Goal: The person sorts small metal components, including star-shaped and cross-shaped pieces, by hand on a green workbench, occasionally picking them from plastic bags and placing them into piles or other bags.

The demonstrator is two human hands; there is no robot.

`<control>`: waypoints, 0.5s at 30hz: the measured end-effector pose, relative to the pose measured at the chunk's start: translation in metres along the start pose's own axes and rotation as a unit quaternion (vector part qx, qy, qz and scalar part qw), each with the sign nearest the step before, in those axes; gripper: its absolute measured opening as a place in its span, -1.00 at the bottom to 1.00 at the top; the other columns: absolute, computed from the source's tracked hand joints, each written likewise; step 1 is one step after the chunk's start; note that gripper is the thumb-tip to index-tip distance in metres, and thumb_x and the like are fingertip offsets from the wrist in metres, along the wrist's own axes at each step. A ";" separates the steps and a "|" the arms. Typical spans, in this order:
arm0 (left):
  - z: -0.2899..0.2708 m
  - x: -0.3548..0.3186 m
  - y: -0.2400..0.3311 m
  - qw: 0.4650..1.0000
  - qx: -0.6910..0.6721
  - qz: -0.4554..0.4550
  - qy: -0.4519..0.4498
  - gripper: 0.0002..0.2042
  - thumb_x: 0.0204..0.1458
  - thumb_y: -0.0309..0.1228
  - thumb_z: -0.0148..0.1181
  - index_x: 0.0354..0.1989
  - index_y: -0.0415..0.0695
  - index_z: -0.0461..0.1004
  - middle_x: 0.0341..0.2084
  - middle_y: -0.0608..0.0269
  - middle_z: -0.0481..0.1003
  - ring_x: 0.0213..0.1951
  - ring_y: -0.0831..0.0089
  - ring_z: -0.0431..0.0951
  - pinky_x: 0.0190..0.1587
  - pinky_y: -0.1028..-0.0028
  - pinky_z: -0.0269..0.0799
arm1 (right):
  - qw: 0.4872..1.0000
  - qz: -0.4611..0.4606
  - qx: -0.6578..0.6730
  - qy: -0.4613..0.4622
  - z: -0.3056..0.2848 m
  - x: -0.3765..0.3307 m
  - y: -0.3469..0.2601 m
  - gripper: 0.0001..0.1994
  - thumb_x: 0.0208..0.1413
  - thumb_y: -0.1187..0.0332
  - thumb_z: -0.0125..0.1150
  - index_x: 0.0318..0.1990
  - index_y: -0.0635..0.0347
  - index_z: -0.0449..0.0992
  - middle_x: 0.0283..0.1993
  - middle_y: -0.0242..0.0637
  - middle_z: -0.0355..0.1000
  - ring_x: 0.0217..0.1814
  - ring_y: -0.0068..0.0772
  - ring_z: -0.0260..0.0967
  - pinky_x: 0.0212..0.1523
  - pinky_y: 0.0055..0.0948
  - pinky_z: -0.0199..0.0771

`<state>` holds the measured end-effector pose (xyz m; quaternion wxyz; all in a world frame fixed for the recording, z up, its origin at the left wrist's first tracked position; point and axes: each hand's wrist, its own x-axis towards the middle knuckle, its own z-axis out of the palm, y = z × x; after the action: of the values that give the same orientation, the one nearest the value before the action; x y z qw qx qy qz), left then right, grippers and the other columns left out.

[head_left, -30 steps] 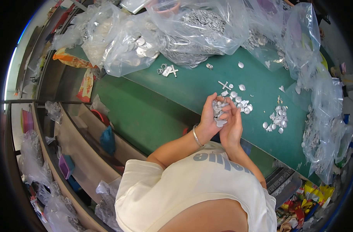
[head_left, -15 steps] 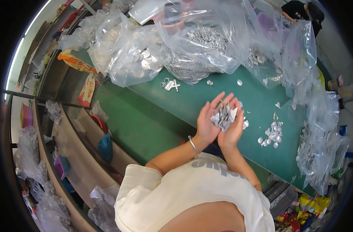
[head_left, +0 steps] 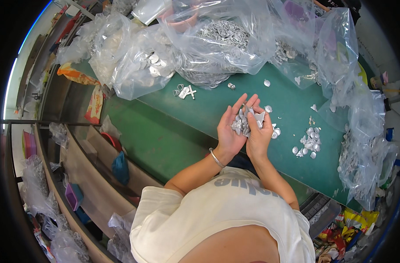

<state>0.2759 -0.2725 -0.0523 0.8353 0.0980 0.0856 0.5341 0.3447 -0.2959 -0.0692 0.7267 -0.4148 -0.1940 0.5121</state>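
Cupped together above the green table (head_left: pixel 165 115), the left hand (head_left: pixel 229 136) and right hand (head_left: pixel 260 138) hold silver-coloured metal charms (head_left: pixel 239 124), apparently being picked through, so the next move likely calls for palms kept close, letting none spill.

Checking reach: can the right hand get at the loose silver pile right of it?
Probably yes: the pile lies uncovered, and mostly bare green tabletop separates it from the right hand. But that hand is cupped with the left hand around silver pieces, so likely must free itself first.
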 end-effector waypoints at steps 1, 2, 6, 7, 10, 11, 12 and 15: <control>0.001 0.000 0.000 1.000 0.002 -0.002 0.000 -0.47 0.23 -0.15 -0.38 0.27 -0.23 0.01 0.28 -0.10 -0.03 0.32 0.12 -0.05 0.34 0.19 -0.15 | 1.000 -0.003 -0.003 0.005 -0.002 0.001 0.001 -0.77 0.13 0.55 0.07 -0.06 0.32 0.31 -0.09 -0.24 0.38 -0.11 -0.54 0.38 -0.12 -0.56 0.42; 0.001 0.000 0.000 1.000 0.005 -0.004 -0.001 -0.48 0.23 -0.15 -0.38 0.27 -0.23 0.01 0.28 -0.10 -0.03 0.32 0.13 -0.05 0.34 0.19 -0.16 | 1.000 -0.006 -0.005 0.009 -0.003 0.001 0.002 -0.77 0.12 0.54 0.09 -0.07 0.33 0.32 -0.12 -0.26 0.39 -0.13 -0.56 0.38 -0.14 -0.58 0.42; -0.004 -0.001 -0.002 0.999 0.049 0.014 -0.005 -0.47 0.22 -0.16 -0.36 0.28 -0.24 0.00 0.29 -0.08 -0.03 0.33 0.15 -0.06 0.34 0.21 -0.15 | 0.997 -0.014 -0.073 0.017 -0.002 0.003 0.001 -0.80 0.13 0.51 0.11 -0.10 0.36 0.36 -0.14 -0.28 0.39 -0.15 -0.60 0.37 -0.16 -0.61 0.40; -0.006 -0.002 -0.005 0.996 0.080 0.028 -0.008 -0.47 0.22 -0.16 -0.36 0.28 -0.24 0.00 0.29 -0.07 -0.03 0.33 0.15 -0.07 0.34 0.22 -0.16 | 0.997 -0.006 -0.070 0.020 -0.002 0.003 0.001 -0.80 0.13 0.50 0.11 -0.11 0.37 0.37 -0.15 -0.29 0.40 -0.16 -0.60 0.37 -0.16 -0.61 0.40; -0.011 -0.002 -0.009 0.994 0.098 0.039 -0.013 -0.47 0.22 -0.16 -0.35 0.27 -0.25 0.01 0.29 -0.05 -0.03 0.33 0.16 -0.07 0.34 0.23 -0.16 | 0.999 0.021 -0.037 0.023 -0.006 0.006 0.004 -0.79 0.13 0.47 0.12 -0.12 0.40 0.39 -0.10 -0.25 0.39 -0.12 -0.59 0.36 -0.12 -0.60 0.40; -0.012 -0.001 -0.009 0.995 0.091 0.037 -0.014 -0.47 0.21 -0.16 -0.34 0.27 -0.25 0.01 0.30 -0.04 -0.03 0.33 0.16 -0.07 0.34 0.23 -0.16 | 0.999 0.029 -0.023 0.023 -0.006 0.006 0.004 -0.79 0.14 0.46 0.12 -0.12 0.41 0.40 -0.07 -0.22 0.39 -0.09 -0.58 0.36 -0.10 -0.59 0.39; -0.011 0.000 -0.008 0.998 0.057 0.024 -0.002 -0.47 0.21 -0.17 -0.34 0.27 -0.25 0.02 0.29 -0.03 -0.01 0.33 0.16 -0.05 0.33 0.23 -0.14 | 0.999 0.012 -0.015 0.037 -0.004 0.006 0.004 -0.80 0.14 0.46 0.11 -0.13 0.40 0.41 -0.02 -0.17 0.37 -0.03 -0.53 0.34 -0.04 -0.56 0.36; -0.012 0.001 -0.007 0.999 -0.028 -0.015 0.039 -0.49 0.20 -0.20 -0.32 0.25 -0.24 0.05 0.28 0.00 0.02 0.30 0.17 0.03 0.32 0.24 -0.08 | 0.997 -0.061 -0.025 0.044 0.003 0.005 0.004 -0.81 0.15 0.44 0.10 -0.15 0.37 0.43 0.10 -0.05 0.31 0.14 -0.39 0.24 0.11 -0.45 0.26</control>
<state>0.2797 -0.2739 -0.0660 0.8418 0.0526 0.1043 0.5269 0.3425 -0.2893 -0.0714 0.7540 -0.4419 -0.1999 0.4430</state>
